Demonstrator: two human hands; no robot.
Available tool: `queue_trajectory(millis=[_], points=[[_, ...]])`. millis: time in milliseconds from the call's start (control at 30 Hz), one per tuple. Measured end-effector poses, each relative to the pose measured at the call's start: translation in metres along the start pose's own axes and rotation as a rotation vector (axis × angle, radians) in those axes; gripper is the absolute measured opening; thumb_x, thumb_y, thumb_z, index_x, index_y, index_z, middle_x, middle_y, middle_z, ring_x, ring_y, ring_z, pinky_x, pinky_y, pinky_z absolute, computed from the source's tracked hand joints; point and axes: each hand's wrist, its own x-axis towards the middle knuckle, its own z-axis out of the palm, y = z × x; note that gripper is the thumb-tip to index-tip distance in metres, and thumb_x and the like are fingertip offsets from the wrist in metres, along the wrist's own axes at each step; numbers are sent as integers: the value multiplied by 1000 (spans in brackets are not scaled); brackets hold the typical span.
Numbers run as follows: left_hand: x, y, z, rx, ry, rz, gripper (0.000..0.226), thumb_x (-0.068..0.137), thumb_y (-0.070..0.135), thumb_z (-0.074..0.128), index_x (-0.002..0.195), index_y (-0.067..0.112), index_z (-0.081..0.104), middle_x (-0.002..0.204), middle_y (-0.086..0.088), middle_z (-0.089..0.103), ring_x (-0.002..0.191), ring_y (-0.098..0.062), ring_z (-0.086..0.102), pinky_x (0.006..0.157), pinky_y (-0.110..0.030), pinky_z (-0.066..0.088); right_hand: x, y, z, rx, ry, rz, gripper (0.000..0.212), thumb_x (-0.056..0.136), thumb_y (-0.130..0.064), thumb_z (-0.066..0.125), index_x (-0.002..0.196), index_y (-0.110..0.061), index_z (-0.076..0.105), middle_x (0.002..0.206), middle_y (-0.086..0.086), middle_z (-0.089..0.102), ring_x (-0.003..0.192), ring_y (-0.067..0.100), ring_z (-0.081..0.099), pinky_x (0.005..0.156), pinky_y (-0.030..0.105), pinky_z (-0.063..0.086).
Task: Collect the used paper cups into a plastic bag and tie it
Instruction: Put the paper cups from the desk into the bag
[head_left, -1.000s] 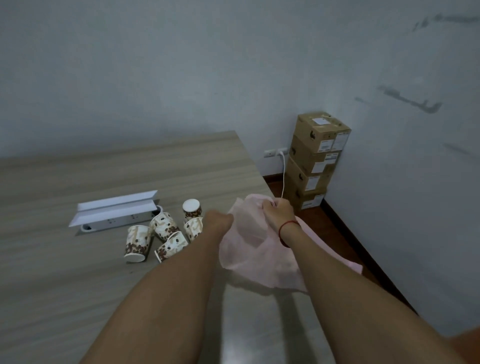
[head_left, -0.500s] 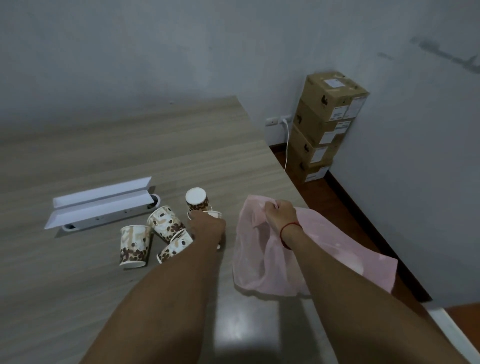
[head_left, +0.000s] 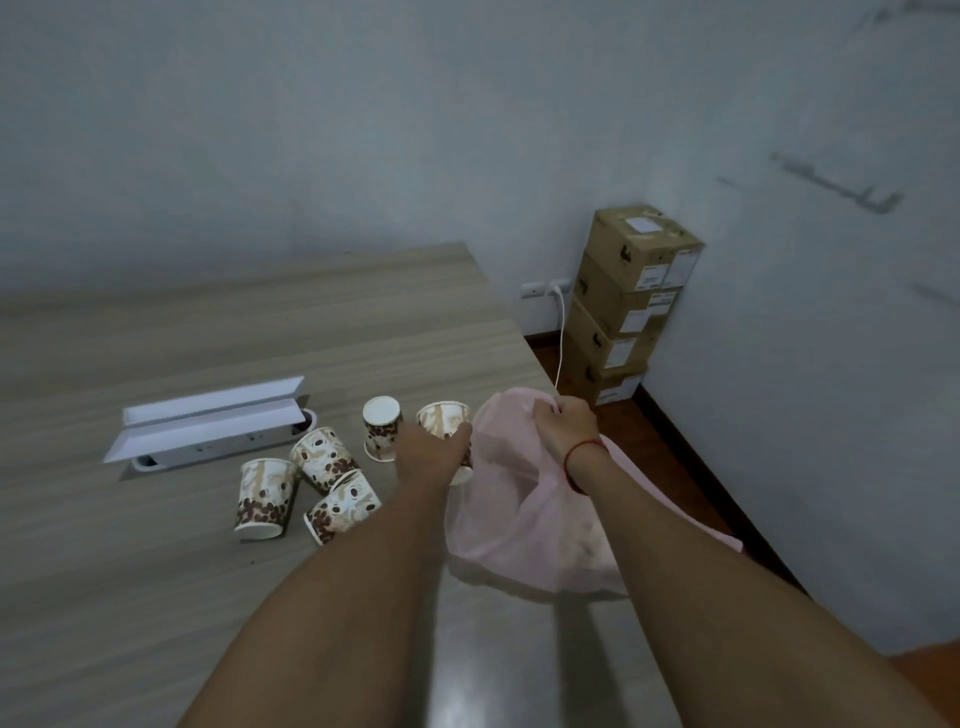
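Several brown-patterned paper cups lie on the wooden table (head_left: 260, 332). One upside-down cup (head_left: 382, 428) stands behind the group, another upside-down cup (head_left: 262, 496) at the left, and two tipped cups (head_left: 322, 457) (head_left: 343, 506) rest between them. My left hand (head_left: 431, 454) grips one paper cup (head_left: 444, 418), lifted beside the mouth of the pink plastic bag (head_left: 519, 519). My right hand (head_left: 563, 426) pinches the bag's upper edge and holds it up near the table's right edge.
A white pop-up socket box (head_left: 213, 426) with its lid raised sits in the table left of the cups. Stacked cardboard boxes (head_left: 628, 306) stand on the floor in the corner, with a wall socket and white cable (head_left: 561, 332) beside them.
My left hand let go of the bag, reached left to the cups, closed on one and brought it up toward the bag's mouth. My right hand kept its hold on the bag.
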Motion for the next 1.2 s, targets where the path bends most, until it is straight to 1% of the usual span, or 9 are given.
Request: queue_trajectory(millis=[167, 267, 367, 433, 700, 867, 1000, 1133, 1200], points=[[-23, -2, 21, -173, -72, -71, 94, 40, 61, 74, 114, 6, 60, 106, -11, 70, 92, -28, 70, 80, -41, 60, -22, -2, -23, 35, -5, -36, 31, 90, -18, 44, 59, -16, 46, 58, 1, 41, 60, 17, 42, 59, 27, 34], [-59, 12, 26, -185, -132, -94, 79, 60, 50, 77, 121, 4, 54, 109, -11, 67, 97, -30, 67, 83, -39, 58, -31, -5, -34, 58, -5, -58, 32, 89, -17, 44, 57, -18, 45, 57, -1, 39, 58, 15, 41, 56, 25, 33], [-81, 24, 27, -159, -440, -162, 44, 92, 43, 46, 107, 7, 65, 94, -9, 70, 83, -24, 65, 75, -33, 53, -33, -11, -42, 52, 13, -81, 35, 88, -16, 43, 54, -19, 39, 56, -1, 37, 59, 18, 40, 54, 24, 30], [-82, 29, 22, -92, -561, -175, 44, 99, 34, 30, 95, 10, 67, 84, -6, 70, 76, -20, 62, 79, -33, 49, -32, -13, -43, 57, 27, -82, 35, 89, -17, 44, 54, -19, 40, 56, -1, 39, 64, 19, 43, 57, 25, 32], [-18, 9, -12, 95, -378, -47, 18, 93, 11, 49, 89, 2, 63, 91, -13, 68, 69, -23, 63, 64, -30, 46, -15, -8, -6, 65, -21, -29, 25, 89, -18, 43, 65, -13, 48, 66, 3, 45, 70, 20, 46, 64, 26, 36], [34, -7, -29, 336, -21, 180, 27, 86, 13, 55, 103, -3, 69, 107, -22, 69, 106, -35, 64, 89, -35, 48, 6, -4, 36, 44, -62, 18, 19, 89, -20, 46, 77, -8, 56, 76, 10, 51, 75, 21, 50, 67, 28, 37], [68, -5, -35, 485, 195, 293, 58, 83, 21, 64, 137, 14, 45, 134, -15, 48, 126, -32, 44, 102, -40, 38, 23, 2, 69, 23, -88, 71, 25, 88, -19, 46, 64, -11, 50, 65, 3, 47, 73, 20, 49, 64, 27, 36], [106, -13, -33, 638, 40, 281, 72, 85, 27, 65, 148, 20, 31, 154, -13, 28, 142, -34, 27, 113, -45, 29, 33, 9, 92, -14, -106, 110, 21, 89, -19, 45, 74, -6, 54, 78, 10, 52, 76, 21, 50, 67, 26, 36], [121, -22, -30, 674, -23, 266, 68, 85, 28, 65, 146, 20, 36, 150, -15, 34, 139, -35, 32, 111, -45, 31, 39, 14, 100, -6, -113, 130, 20, 89, -19, 46, 73, -8, 52, 75, 10, 50, 72, 20, 48, 59, 26, 35]])
